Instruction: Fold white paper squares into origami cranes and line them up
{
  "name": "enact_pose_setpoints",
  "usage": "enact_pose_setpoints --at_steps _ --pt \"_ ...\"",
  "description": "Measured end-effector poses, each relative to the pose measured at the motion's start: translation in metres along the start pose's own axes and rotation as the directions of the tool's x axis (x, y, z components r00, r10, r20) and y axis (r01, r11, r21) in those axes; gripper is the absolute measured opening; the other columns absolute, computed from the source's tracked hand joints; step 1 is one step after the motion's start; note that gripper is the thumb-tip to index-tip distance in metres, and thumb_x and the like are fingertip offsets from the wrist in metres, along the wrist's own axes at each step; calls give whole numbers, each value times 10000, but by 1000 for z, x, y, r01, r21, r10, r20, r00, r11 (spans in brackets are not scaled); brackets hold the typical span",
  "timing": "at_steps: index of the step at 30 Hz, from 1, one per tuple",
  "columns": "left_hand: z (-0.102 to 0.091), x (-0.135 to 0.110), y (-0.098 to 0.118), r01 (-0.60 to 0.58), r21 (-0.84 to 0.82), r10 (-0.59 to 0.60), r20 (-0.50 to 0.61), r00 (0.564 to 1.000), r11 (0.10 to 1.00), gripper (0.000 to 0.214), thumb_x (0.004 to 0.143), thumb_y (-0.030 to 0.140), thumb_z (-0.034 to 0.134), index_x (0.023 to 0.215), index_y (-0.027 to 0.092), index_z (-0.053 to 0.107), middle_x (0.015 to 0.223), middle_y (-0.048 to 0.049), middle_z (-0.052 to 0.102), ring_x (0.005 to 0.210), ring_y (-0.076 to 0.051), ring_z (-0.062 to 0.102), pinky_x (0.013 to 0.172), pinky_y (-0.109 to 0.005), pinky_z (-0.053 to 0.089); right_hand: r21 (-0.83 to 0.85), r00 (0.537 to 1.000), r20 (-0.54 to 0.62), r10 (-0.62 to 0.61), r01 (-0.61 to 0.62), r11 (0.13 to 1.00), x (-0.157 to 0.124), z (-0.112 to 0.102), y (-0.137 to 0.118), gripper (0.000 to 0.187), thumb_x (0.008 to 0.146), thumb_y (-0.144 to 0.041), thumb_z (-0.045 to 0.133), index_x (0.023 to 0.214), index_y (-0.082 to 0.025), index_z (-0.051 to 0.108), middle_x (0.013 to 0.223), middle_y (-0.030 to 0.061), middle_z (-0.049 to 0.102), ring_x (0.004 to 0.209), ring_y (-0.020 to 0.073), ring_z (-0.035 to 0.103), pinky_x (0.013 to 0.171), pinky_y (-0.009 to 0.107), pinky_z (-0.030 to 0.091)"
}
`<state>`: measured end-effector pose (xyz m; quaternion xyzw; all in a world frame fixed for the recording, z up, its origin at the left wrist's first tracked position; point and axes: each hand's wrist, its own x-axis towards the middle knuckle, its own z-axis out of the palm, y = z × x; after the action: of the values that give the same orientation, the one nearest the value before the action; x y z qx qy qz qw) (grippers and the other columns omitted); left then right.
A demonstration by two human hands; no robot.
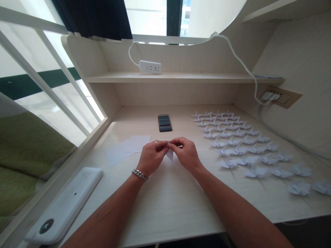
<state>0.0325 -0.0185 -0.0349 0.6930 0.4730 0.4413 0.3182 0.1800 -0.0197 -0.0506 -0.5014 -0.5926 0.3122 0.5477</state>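
Head view: gripping one folded paper (169,156) between closed fingers of left hand (153,155) and right hand (186,153), around mid-worktop (168,206) — contact with the surface hard to tell. Best, probably, to line up the edges first, pinch the tip lightly, then crease firmly without twisting. By count: two hands, one folded paper, at least two loose sheets (117,153), one dark device (165,129), more than twenty paper cranes (256,172) at right — exact tally too blurred.
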Motion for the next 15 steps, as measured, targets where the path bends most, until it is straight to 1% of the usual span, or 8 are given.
enact_pose_setpoints --at_steps 4,8,12,15 --pt "-1 0 0 -17 39 17 7 1000 999 197 789 296 663 937 216 766 901 -49 765 810 -216 707 746 -306 542 -6 1000 20 4 -4 1000 0 0 1 139 752 -304 677 782 -169 687 808 61 698 707 183 628 673 298 504" --pt "-1 0 1 -2 1 2 37 999 1000 206 803 289 646 939 185 761 916 -55 765 818 -211 706 743 -297 543 -18 998 61 12 -11 1000 0 0 0 141 772 -306 641 774 -165 652 787 50 675 679 172 610 634 289 490" --pt "-1 -1 0 -4 11 4 41 999 1000 200 809 284 637 925 175 758 907 -60 766 815 -204 704 754 -296 544 -21 995 96 21 -19 1000 1 0 1 132 784 -297 624 773 -167 641 760 39 666 669 165 601 633 284 481" --pt "0 -1 -1 -4 35 4 25 1000 999 187 806 267 639 919 177 757 913 -61 764 816 -200 704 760 -293 545 -13 994 101 29 -28 1000 1 0 1 130 784 -294 626 784 -167 650 757 42 679 683 173 615 659 293 488"
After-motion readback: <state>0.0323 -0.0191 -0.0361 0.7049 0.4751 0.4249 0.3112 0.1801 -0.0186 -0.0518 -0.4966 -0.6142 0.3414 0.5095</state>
